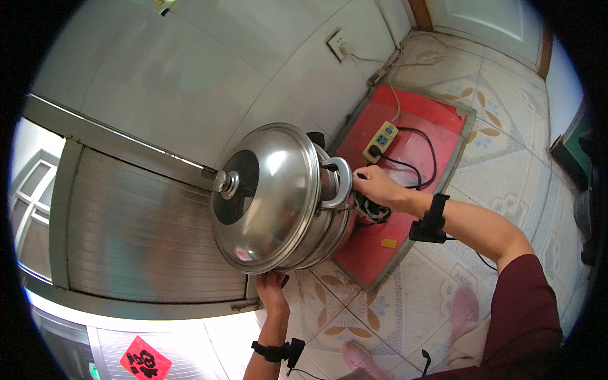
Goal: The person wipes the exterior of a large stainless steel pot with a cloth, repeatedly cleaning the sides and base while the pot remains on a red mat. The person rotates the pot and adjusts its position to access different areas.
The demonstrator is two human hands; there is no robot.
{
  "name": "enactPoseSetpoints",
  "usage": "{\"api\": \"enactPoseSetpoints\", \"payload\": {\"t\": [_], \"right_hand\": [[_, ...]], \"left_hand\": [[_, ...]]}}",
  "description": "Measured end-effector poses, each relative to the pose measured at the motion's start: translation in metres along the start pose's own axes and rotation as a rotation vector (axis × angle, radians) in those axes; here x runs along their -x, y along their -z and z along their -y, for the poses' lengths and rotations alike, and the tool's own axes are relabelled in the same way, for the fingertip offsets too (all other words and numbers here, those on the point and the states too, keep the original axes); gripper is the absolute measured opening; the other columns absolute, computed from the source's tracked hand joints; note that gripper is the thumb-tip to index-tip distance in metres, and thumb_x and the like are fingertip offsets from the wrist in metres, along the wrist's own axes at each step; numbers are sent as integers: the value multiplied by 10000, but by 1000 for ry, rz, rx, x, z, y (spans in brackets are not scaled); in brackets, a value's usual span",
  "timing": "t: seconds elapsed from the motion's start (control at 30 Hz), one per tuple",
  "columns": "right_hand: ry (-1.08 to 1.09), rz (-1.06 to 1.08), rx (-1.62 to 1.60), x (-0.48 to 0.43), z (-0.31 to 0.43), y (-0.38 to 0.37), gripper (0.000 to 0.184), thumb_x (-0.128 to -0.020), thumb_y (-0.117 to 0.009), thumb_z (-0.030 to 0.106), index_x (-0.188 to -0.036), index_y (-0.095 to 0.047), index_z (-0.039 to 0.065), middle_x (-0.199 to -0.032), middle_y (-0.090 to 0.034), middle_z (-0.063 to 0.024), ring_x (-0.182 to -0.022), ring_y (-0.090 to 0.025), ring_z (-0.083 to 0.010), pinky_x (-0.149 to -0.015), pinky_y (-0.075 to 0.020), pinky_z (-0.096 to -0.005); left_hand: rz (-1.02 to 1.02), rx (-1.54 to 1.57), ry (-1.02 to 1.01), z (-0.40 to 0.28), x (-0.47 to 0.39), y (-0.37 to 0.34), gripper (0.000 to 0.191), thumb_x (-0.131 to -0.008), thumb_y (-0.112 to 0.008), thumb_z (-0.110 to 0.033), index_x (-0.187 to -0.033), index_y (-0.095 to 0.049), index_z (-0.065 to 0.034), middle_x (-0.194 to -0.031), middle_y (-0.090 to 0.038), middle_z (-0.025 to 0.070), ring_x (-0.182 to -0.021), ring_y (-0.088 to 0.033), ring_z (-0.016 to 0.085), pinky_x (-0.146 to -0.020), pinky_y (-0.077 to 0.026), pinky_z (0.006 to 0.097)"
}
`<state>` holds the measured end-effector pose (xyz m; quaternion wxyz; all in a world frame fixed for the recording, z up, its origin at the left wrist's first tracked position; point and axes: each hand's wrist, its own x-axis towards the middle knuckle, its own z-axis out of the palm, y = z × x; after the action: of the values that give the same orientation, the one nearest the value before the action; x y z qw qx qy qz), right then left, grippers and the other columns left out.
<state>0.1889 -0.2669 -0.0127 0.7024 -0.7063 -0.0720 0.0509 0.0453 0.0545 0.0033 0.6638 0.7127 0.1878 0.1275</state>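
Note:
A large stainless steel steamer pot (327, 232) with a domed metal lid (285, 190) fills the middle of the view. The lid has a dark glass window and a round knob (225, 184). A grey loop handle (343, 183) stands out on the pot's right side. My right hand (375, 187) is closed around a black handle low on that side, beside a bundled cord (373, 209). At the near side, my left hand (272, 285) reaches up under the pot's edge by a dark handle; its fingers are mostly hidden.
A red mat (365, 261) lies on the tiled floor under a power strip (381, 141) with a black plug in it. Its cord runs to a wall socket (339, 46). A metal-framed door (156, 237) stands at left, a white door (489, 28) at upper right.

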Motion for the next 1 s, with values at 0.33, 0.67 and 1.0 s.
{"api": "enactPoseSetpoints", "payload": {"t": [0.33,0.67,1.0], "right_hand": [[36,-19,192,34,28,14,247,-862,-588,225,-843,-617,-19,-710,-594,-55,-691,-544,-117,-640,-450,-306],[831,-242,765,29,36,-9,255,-627,-669,12,-872,-646,77,-824,-608,-83,-689,-559,-286,-603,-471,-374],[1002,-63,988,44,39,-17,340,-651,-678,118,-985,-641,67,-966,-628,-118,-864,-618,-305,-673,-533,-388]], "left_hand": [[80,-50,48,2,-18,29,349,-953,-537,-187,-1271,-468,-64,-1149,-575,57,-978,-588,187,-846,-496,331],[0,-136,11,15,-11,17,363,-999,-444,-289,-1274,-454,-52,-1030,-611,78,-876,-613,171,-778,-507,318],[-45,-160,-73,10,-6,3,329,-1010,-390,-282,-1144,-537,-21,-784,-592,31,-697,-541,98,-655,-456,257]]}}
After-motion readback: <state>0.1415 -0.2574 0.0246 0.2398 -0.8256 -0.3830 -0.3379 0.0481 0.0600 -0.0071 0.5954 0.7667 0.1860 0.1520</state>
